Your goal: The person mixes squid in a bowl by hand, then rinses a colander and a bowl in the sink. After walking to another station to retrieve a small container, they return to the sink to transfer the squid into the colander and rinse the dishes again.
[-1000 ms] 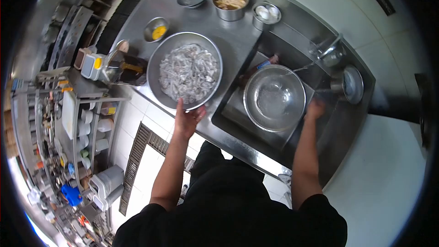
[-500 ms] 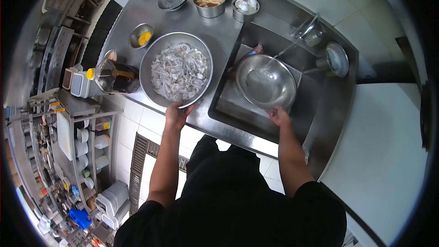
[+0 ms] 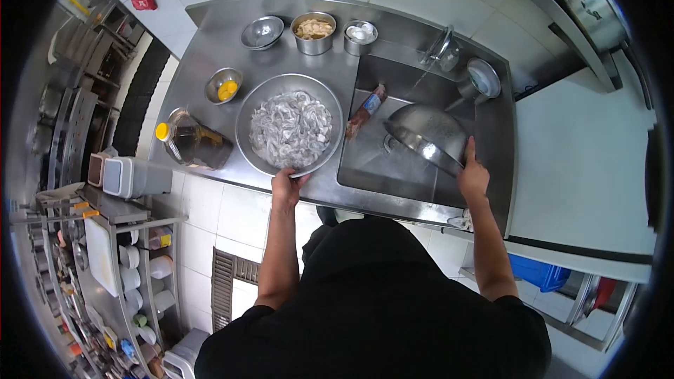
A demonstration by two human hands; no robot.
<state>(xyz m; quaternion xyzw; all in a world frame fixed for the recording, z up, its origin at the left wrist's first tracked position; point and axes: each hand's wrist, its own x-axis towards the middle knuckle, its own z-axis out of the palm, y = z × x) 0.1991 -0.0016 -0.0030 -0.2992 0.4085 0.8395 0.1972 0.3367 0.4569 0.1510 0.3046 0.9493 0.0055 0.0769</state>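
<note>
My left hand (image 3: 286,188) grips the near rim of a large steel bowl (image 3: 247,103) on the counter, heaped with pale grey, stringy raw pieces, perhaps squid or shrimp (image 3: 291,128). Over the sink (image 3: 365,177), my right hand (image 3: 474,173) holds a second steel bowl (image 3: 430,133) by its rim. That bowl is tipped steeply, its mouth turned down toward the sink floor. Water runs from the tap (image 3: 444,41) behind it. A wrapped package of reddish food (image 3: 366,111) lies along the sink's left side.
Egg yolks in a small bowl (image 3: 218,76) and a yellow-capped bottle (image 3: 200,146) stand left of the large bowl. Along the back are empty bowls (image 3: 262,32), a pot of pale strips (image 3: 313,45) and a pot of white eggs (image 3: 360,48). A white worktop (image 3: 583,168) lies to the right.
My right hand has tipped the second bowl from upright to mouth-down and moved it right. The package in the sink is now more exposed. My left hand stays on the large bowl's rim.
</note>
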